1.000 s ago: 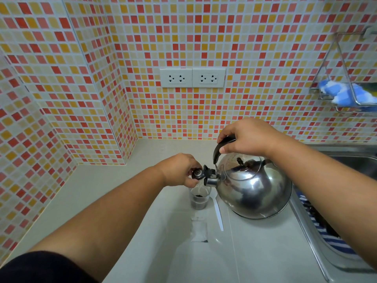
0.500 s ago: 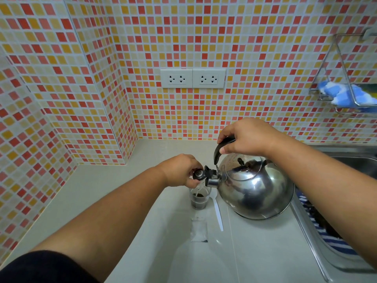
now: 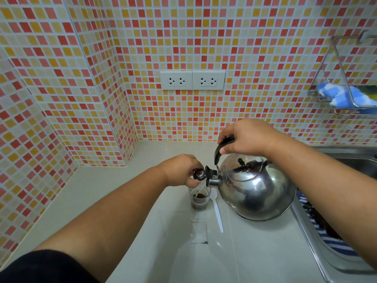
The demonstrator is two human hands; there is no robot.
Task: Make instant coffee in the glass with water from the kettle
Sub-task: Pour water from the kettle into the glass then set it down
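Observation:
A steel kettle (image 3: pixel 257 190) is tilted to the left over a small clear glass (image 3: pixel 199 199) on the pale counter. My right hand (image 3: pixel 246 137) grips the kettle's black handle from above. My left hand (image 3: pixel 181 170) pinches the black spout cap (image 3: pixel 201 174) and holds it open. A thin stream of water runs from the spout into the glass, which holds dark brown liquid and coffee granules. A white plastic spoon (image 3: pixel 217 213) lies on the counter just right of the glass, partly under the kettle.
An empty clear sachet (image 3: pixel 199 231) lies in front of the glass. A steel sink (image 3: pixel 334 242) with a striped cloth is at the right. A wire rack with a blue sponge (image 3: pixel 344 98) hangs on the tiled wall. Wall sockets (image 3: pixel 192 80) are behind.
The kettle has tipped a little further toward the glass, and water now streams in. The glass contents have turned to brown liquid. Both hands keep their holds.

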